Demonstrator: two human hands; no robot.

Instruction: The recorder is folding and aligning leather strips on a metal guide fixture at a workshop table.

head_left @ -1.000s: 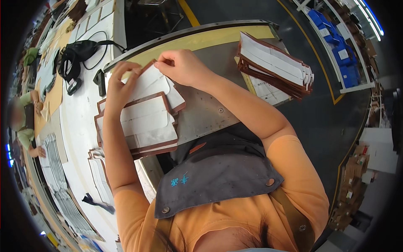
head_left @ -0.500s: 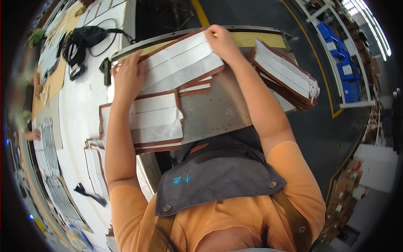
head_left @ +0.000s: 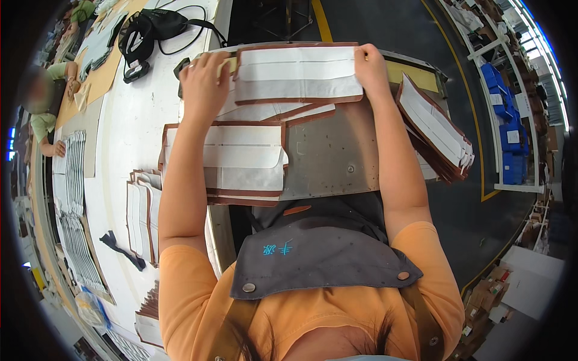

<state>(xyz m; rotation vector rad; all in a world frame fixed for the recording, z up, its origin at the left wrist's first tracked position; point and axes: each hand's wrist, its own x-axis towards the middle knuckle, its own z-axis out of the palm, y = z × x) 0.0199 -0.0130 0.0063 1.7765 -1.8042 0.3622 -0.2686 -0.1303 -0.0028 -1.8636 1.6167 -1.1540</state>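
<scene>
A flat brown-edged panel with a white backing (head_left: 295, 71) lies crosswise at the far side of the metal work surface (head_left: 328, 150). My right hand (head_left: 372, 71) is closed on its right end, fingers bent around the edge. My left hand (head_left: 206, 84) is beside its left end, fingers apart and bent; no grip on the panel shows. Under this panel another one partly shows. Closer to me, a stack of similar panels (head_left: 244, 147) lies partly beneath my left forearm. A fanned stack of them (head_left: 435, 129) hangs over the surface's right edge.
On the white table (head_left: 174, 78) at left are a black bag with straps (head_left: 159, 27), more panel stacks (head_left: 143, 216) and a dark strap (head_left: 122, 249). Striped pieces (head_left: 75, 180) lie farther left, near another person's hand (head_left: 58, 148). Blue bins (head_left: 512, 137) stand on a rack at right.
The panel has turned from a slant to nearly level, its right end coming down. My left hand now sits just off its left end. The whole view has shifted a little.
</scene>
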